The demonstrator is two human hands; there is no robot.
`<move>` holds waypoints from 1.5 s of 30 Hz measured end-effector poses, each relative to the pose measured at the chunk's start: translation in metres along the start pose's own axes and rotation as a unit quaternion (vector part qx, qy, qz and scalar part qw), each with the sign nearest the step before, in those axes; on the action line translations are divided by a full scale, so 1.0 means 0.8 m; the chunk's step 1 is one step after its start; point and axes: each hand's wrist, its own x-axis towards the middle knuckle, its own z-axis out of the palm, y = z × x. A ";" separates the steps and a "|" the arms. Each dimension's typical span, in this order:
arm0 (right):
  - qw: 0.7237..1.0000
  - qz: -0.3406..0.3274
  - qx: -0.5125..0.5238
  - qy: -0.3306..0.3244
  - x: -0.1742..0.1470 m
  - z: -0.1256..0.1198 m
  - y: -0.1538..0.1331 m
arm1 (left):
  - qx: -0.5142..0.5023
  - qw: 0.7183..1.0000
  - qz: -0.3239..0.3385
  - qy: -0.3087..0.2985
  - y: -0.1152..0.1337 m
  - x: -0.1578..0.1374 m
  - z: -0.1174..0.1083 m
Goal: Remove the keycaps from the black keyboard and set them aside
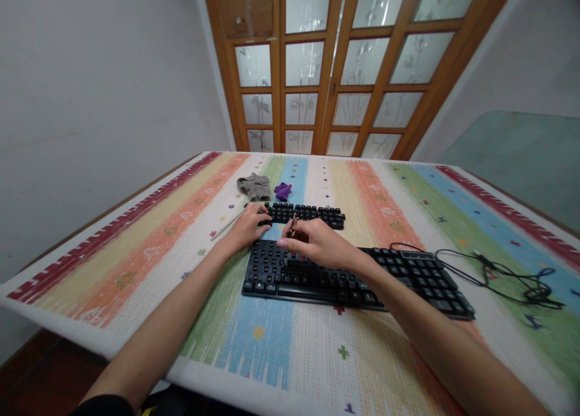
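A black keyboard (312,292) lies across the striped cloth in front of me. Its left part shows bare key posts where keycaps are off. Behind it, the loose black keycaps (312,214) stand in rows. My left hand (254,223) is at the left end of these rows, fingers apart, fingertips at the outermost caps. Above the keyboard's left part, my right hand (312,241) is closed round a small tool, apparently a keycap puller (293,226). Thin wire ends show below the fingers, close to the keys. The palm hides part of the tool.
A crumpled grey cloth (254,186) and a small purple cloth (283,191) lie behind the keycaps. A thin pale stick (221,229) is left of my left hand. The coiled black cable (502,277) lies to the right. Beyond the table (172,217) is a glazed wooden door (326,72).
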 end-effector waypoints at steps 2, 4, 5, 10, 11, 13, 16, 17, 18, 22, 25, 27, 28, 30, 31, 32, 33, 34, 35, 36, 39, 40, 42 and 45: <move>1.000 0.002 0.001 -0.001 0.000 0.000 -0.002 | -0.003 1.000 -0.001 -0.001 0.000 0.000 0.001; 1.000 0.003 0.003 -0.001 -0.001 0.000 -0.004 | -0.006 1.000 -0.005 -0.001 -0.001 0.001 0.001; 1.000 0.004 0.004 -0.001 -0.001 0.000 -0.004 | -0.007 1.000 -0.006 -0.001 -0.001 0.001 0.002; 1.000 0.000 0.012 -0.006 -0.002 0.001 -0.001 | -0.005 1.000 -0.007 -0.007 -0.002 0.002 0.001; 1.000 -0.002 0.013 -0.006 -0.002 0.001 -0.001 | -0.005 1.000 -0.007 -0.008 -0.002 0.002 0.000; 1.000 -0.003 0.015 -0.005 -0.003 0.001 0.000 | -0.006 1.000 -0.007 -0.009 -0.002 0.002 0.000; 1.000 -0.001 0.010 -0.004 -0.003 0.001 -0.002 | -0.007 1.000 -0.006 -0.009 -0.001 0.001 -0.001; 1.000 -0.001 0.008 -0.004 -0.003 0.000 -0.003 | -0.006 1.000 -0.005 -0.009 -0.001 0.001 -0.001; 1.000 -0.001 0.007 -0.005 -0.003 0.000 -0.003 | -0.005 1.000 -0.005 -0.009 -0.001 0.001 -0.001; 1.000 -0.004 0.017 -0.013 -0.002 0.002 -0.008 | -0.005 1.000 -0.008 -0.005 -0.001 0.001 0.001; 0.999 0.003 0.030 -0.027 -0.003 0.005 -0.012 | -0.008 1.000 -0.006 -0.003 -0.002 0.000 0.003; 0.998 0.010 0.035 -0.045 -0.004 0.007 -0.013 | -0.010 1.000 -0.008 -0.004 -0.003 0.000 0.003; 0.998 0.011 0.033 -0.052 -0.004 0.008 -0.013 | -0.011 1.000 -0.009 -0.005 -0.003 0.000 0.003; 0.998 0.015 0.023 -0.058 -0.006 0.010 -0.011 | -0.014 1.000 -0.010 -0.005 -0.002 0.000 0.002; 0.998 0.018 0.017 -0.057 -0.006 0.011 -0.010 | -0.016 1.000 -0.011 -0.006 -0.002 0.000 0.001; 0.998 0.022 0.014 -0.056 -0.007 0.013 -0.008 | -0.018 1.000 -0.010 -0.006 -0.002 0.000 0.000; 0.998 0.029 0.016 -0.056 -0.009 0.015 -0.007 | -0.020 1.000 -0.010 -0.007 -0.002 0.000 0.000; 0.998 0.036 0.021 -0.056 -0.010 0.017 -0.005 | -0.022 1.000 -0.010 -0.007 -0.002 0.000 0.000; 0.997 0.043 0.030 -0.054 -0.011 0.020 -0.003 | -0.023 1.000 -0.011 -0.007 -0.002 -0.001 0.000; 0.997 0.052 0.041 -0.050 -0.013 0.023 -0.002 | -0.023 1.000 -0.012 -0.006 -0.002 -0.001 0.000; 0.992 0.083 0.089 -0.020 -0.017 0.035 0.003 | -0.019 1.000 -0.014 -0.009 -0.003 -0.001 0.001; 0.990 0.093 0.107 -0.006 -0.018 0.040 0.004 | -0.016 1.000 -0.014 -0.010 -0.003 -0.001 0.001; 0.985 0.105 0.138 0.024 -0.020 0.048 0.007 | -0.011 1.000 -0.011 -0.011 -0.002 -0.001 0.001; 0.979 0.111 0.166 0.049 -0.022 0.056 0.010 | -0.003 1.000 -0.007 -0.012 -0.001 0.000 0.000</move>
